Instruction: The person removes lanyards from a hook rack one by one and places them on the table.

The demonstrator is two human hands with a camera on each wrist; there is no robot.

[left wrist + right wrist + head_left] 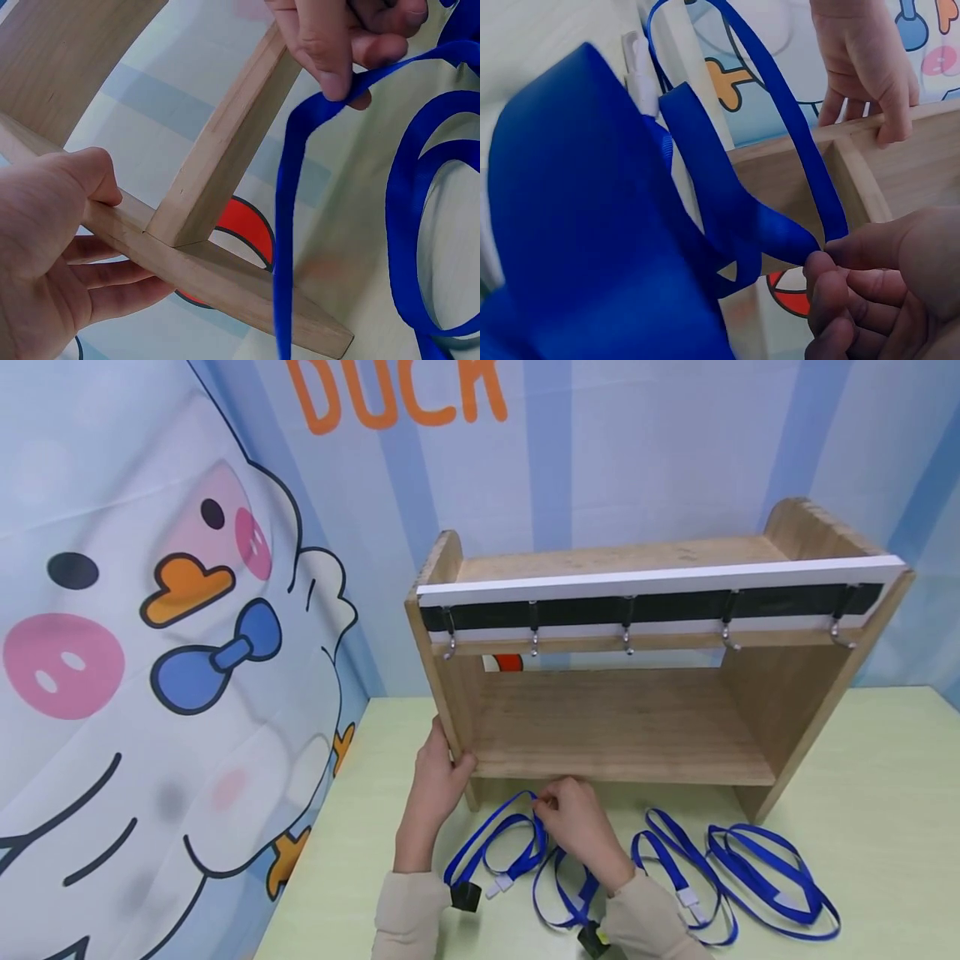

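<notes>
My left hand (440,777) grips the left side board of a wooden shelf rack (600,727), thumb on the front edge and fingers behind it, as the left wrist view shows. Just below the rack's lower shelf, my right hand (581,822) pinches the strap of a blue lanyard (780,229) between thumb and fingertips. That strap loops down to the table in front of the rack. In the right wrist view, a broad blue strap close to the camera hides part of the scene. Metal hooks (627,639) line a black strip along the rack's upper front.
More blue lanyards (787,893) lie looped on the pale green table (885,777) to the right of my right hand, with white clips (690,900) on them. A cloth backdrop (645,452) with a cartoon duck hangs behind and at the left.
</notes>
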